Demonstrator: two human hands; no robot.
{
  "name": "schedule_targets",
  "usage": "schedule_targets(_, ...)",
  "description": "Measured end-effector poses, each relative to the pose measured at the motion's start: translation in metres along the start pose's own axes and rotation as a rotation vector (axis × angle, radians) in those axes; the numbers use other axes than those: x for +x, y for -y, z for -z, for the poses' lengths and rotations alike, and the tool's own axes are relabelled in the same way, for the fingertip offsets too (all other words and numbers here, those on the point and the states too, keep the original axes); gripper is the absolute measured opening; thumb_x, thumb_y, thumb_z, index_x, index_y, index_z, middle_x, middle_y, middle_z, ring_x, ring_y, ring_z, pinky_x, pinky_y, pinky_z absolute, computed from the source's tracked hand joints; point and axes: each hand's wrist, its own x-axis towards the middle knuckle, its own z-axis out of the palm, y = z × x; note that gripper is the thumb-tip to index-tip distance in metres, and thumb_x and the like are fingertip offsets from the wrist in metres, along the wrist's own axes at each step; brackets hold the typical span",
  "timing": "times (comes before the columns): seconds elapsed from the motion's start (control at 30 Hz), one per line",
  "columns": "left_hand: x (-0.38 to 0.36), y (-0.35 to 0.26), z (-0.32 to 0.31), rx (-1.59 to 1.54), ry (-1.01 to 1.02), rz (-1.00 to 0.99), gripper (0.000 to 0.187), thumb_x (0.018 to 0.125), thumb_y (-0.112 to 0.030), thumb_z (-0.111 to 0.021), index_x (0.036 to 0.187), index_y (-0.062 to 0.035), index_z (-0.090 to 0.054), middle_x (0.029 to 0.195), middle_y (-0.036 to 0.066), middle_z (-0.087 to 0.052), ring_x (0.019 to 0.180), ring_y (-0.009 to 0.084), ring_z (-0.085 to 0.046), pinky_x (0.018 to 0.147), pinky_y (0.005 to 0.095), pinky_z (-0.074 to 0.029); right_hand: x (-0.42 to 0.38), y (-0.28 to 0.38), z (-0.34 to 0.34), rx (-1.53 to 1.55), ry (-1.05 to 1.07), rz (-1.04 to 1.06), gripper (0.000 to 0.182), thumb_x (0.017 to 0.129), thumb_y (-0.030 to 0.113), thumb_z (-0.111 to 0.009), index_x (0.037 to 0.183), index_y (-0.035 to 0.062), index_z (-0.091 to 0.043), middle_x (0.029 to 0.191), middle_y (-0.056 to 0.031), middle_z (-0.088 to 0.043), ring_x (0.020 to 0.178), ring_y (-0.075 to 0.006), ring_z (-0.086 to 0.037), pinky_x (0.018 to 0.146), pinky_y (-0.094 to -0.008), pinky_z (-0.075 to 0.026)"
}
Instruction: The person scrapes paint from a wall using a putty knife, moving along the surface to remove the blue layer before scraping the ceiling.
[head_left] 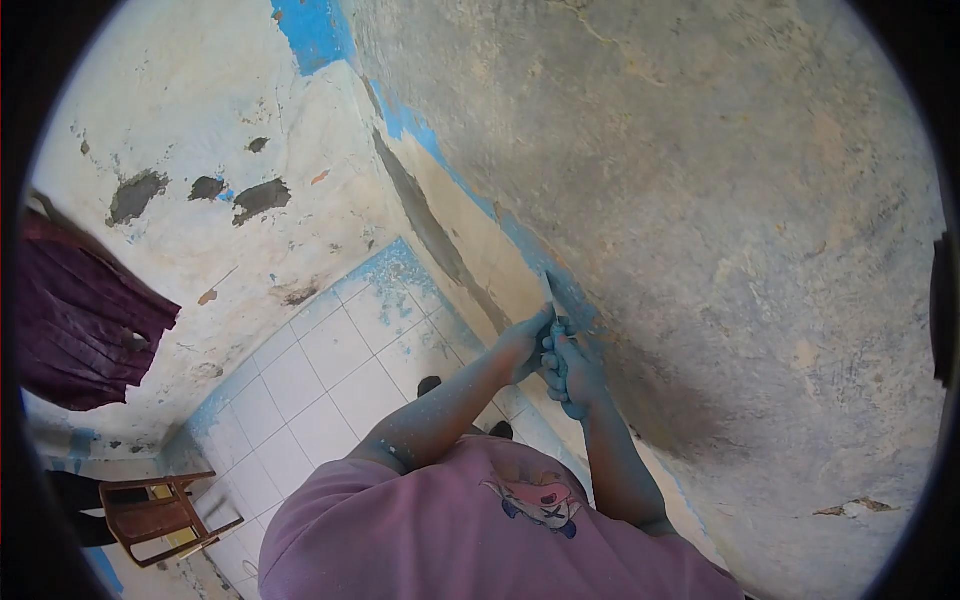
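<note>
My right hand (574,374), coated in blue dust, is wrapped around the handle of a narrow scraper (548,286). The scraper's thin blade points up along the wall and meets a strip of blue paint (570,293). Beside it, my left hand (524,345) is closed against the scraper near the base of the blade; its fingertips are partly hidden. Bare grey plaster (700,200) lies to the right of the blue strip, and a cream band (470,225) runs to its left.
White floor tiles (320,360) are dusted with blue flakes. At the lower left stands a brown wooden chair (150,515), and a purple curtain (85,310) hangs above it. The left wall (230,100) has dark chipped patches and meets the scraped wall at a corner.
</note>
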Motion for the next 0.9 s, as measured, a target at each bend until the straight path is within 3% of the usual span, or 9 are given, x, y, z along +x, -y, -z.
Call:
schedule_targets(0.13, 0.005, -0.021, -0.004, -0.105, -0.127, -0.052, 0.043, 0.092, -0.051, -0.040, 0.092, -0.0094, -0.051, 0.074, 0.002, -0.052, 0.076, 0.0181, -0.056, 0.071, 0.0301, -0.046, 0.023, 0.012, -0.023, -0.045, -0.007, 0.051, 0.026, 0.093, 0.036, -0.047, 0.090, 0.0105, -0.050, 0.065, 0.0028, -0.047, 0.041, -0.0049, -0.035, 0.034, -0.0204, -0.024)
schedule_targets(0.23, 0.000, -0.043, 0.000, -0.174, -0.124, -0.055, 0.044, 0.094, -0.049, -0.037, 0.091, -0.0087, -0.055, 0.068, -0.002, -0.050, 0.058, 0.0126, -0.047, 0.063, 0.0253, -0.043, 0.038, 0.018, -0.044, -0.095, -0.096, 0.032, 0.026, 0.092, 0.036, -0.048, 0.088, 0.0108, -0.051, 0.062, 0.0033, -0.047, 0.040, -0.0044, -0.034, 0.034, -0.0209, -0.024)
schedule_targets(0.3, -0.002, -0.047, 0.009, -0.142, -0.108, -0.032, 0.041, 0.092, -0.049, -0.040, 0.092, -0.0101, -0.051, 0.080, 0.003, -0.055, 0.079, 0.0181, -0.055, 0.071, 0.0303, -0.045, 0.043, 0.008, -0.050, -0.194, -0.195, 0.157, 0.027, 0.092, 0.036, -0.048, 0.087, 0.0104, -0.052, 0.061, 0.0035, -0.046, 0.038, -0.0042, -0.033, 0.034, -0.0212, -0.025)
schedule_targets(0.4, 0.000, -0.034, 0.014, -0.025, -0.107, 0.043, 0.041, 0.092, -0.049, -0.041, 0.096, -0.0093, -0.050, 0.085, 0.003, -0.056, 0.081, 0.0176, -0.055, 0.071, 0.0316, -0.045, 0.039, -0.020, -0.036, -0.427, -0.312, 0.392, 0.029, 0.093, 0.037, -0.047, 0.087, 0.0095, -0.053, 0.059, 0.0035, -0.046, 0.038, -0.0039, -0.034, 0.034, -0.0210, -0.025)
schedule_targets(0.53, -0.003, -0.044, 0.015, -0.066, -0.081, 0.134, 0.042, 0.092, -0.049, -0.042, 0.099, -0.0080, -0.051, 0.087, 0.003, -0.057, 0.078, 0.0167, -0.053, 0.067, 0.0318, -0.044, 0.039, -0.026, -0.046, -0.360, -0.379, 0.341, 0.032, 0.093, 0.038, -0.046, 0.086, 0.0081, -0.054, 0.058, 0.0037, -0.044, 0.040, -0.0038, -0.035, 0.035, -0.0206, -0.026)
schedule_targets(0.6, -0.001, -0.047, 0.029, -0.073, 0.000, 0.151, 0.042, 0.091, -0.049, -0.043, 0.098, -0.0083, -0.051, 0.090, 0.004, -0.058, 0.078, 0.0168, -0.053, 0.068, 0.0324, -0.044, 0.044, -0.023, -0.052, -0.391, -0.402, 0.336, 0.038, 0.094, 0.036, -0.045, 0.087, 0.0002, -0.057, 0.071, -0.0029, -0.054, 0.058, -0.0048, -0.044, 0.053, -0.0209, -0.037)
schedule_targets(0.73, -0.005, -0.052, 0.030, -0.057, -0.026, 0.181, 0.042, 0.091, -0.049, -0.044, 0.095, -0.0088, -0.053, 0.095, 0.006, -0.058, 0.081, 0.0171, -0.054, 0.070, 0.0334, -0.044, 0.032, -0.019, -0.058, -0.431, -0.460, 0.190, 0.039, 0.094, 0.036, -0.044, 0.089, -0.0007, -0.057, 0.069, -0.0018, -0.052, 0.060, -0.0059, -0.047, 0.056, -0.0213, -0.040)
schedule_targets(0.8, -0.008, -0.054, 0.021, -0.022, -0.043, 0.180, 0.041, 0.091, -0.049, -0.044, 0.096, -0.0090, -0.053, 0.096, 0.006, -0.058, 0.084, 0.0175, -0.054, 0.072, 0.0337, -0.044, 0.028, -0.013, -0.060, -0.551, -0.479, 0.273, 0.037, 0.094, 0.037, -0.043, 0.085, 0.0035, -0.057, 0.061, 0.0012, -0.049, 0.045, -0.0049, -0.040, 0.040, -0.0212, -0.030)
schedule_targets(0.9, -0.003, -0.064, 0.022, 0.016, -0.035, 0.175, 0.039, 0.091, -0.047, -0.044, 0.098, -0.0096, -0.053, 0.096, 0.006, -0.058, 0.089, 0.0185, -0.054, 0.076, 0.0346, -0.044, 0.043, -0.018, -0.058, -0.741, -0.587, 0.438, 0.040, 0.095, 0.036, -0.043, 0.089, -0.0003, -0.059, 0.066, -0.0024, -0.055, 0.051, -0.0078, -0.046, 0.047, -0.0236, -0.036)
